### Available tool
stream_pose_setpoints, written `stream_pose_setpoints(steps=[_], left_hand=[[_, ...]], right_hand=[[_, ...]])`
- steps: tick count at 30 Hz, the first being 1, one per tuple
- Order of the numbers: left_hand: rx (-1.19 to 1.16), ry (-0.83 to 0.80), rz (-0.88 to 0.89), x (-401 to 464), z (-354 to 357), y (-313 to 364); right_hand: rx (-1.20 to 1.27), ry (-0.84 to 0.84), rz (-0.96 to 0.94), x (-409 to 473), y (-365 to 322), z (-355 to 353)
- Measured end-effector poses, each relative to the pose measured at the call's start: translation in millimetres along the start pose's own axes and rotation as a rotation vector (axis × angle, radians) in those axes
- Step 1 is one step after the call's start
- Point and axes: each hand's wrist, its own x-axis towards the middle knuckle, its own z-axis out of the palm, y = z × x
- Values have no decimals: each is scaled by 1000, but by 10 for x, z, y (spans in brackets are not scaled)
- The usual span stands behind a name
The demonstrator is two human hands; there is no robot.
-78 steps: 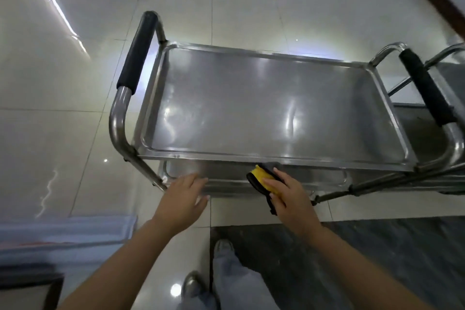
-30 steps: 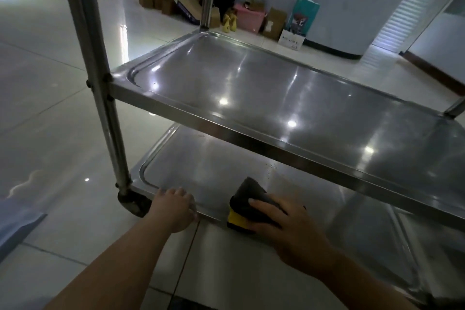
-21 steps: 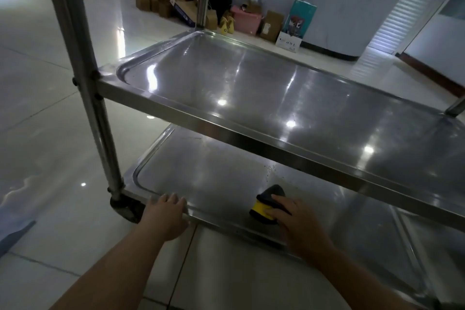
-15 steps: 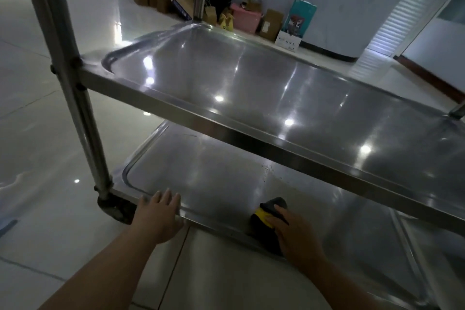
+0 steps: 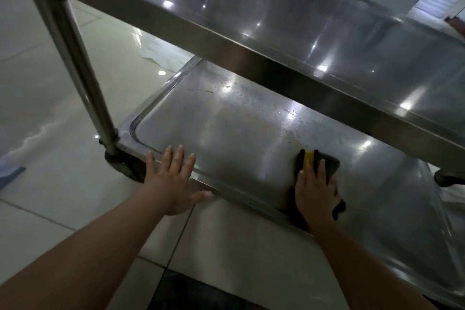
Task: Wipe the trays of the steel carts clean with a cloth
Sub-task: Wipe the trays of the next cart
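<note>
Head view: left hand [image 5: 173, 178] lies flat, fingers spread, on the bottom tray [image 5: 239, 128] rim at 7 o'clock; right hand [image 5: 314, 191] presses the cloth [image 5: 329, 163] at 4 o'clock.

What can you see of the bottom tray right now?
The bottom tray is shiny steel with a raised rim and rounded corners, lying flat under the upper tray. Dark specks and smears dot its far part. The left hand rests flat on its near rim; the right hand presses a yellow-and-black cloth onto it.
</note>
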Motion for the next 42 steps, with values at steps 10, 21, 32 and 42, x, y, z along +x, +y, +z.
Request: stream_pose_setpoints(steps=[10,21,32,42], left_hand=[[-76,113,34,30,-49,-127],[-52,97,-10,539,-152,-375],[-97,113,23,598,-56,-378],[-118,69,37,563,-127,-376]], right_hand=[[69,-164,-660,54,-1138,216],[-64,-54,69,522,910,-153],[99,-71,-77,888,-1380,279],[-14,-83,-821,951,-1240,362]])
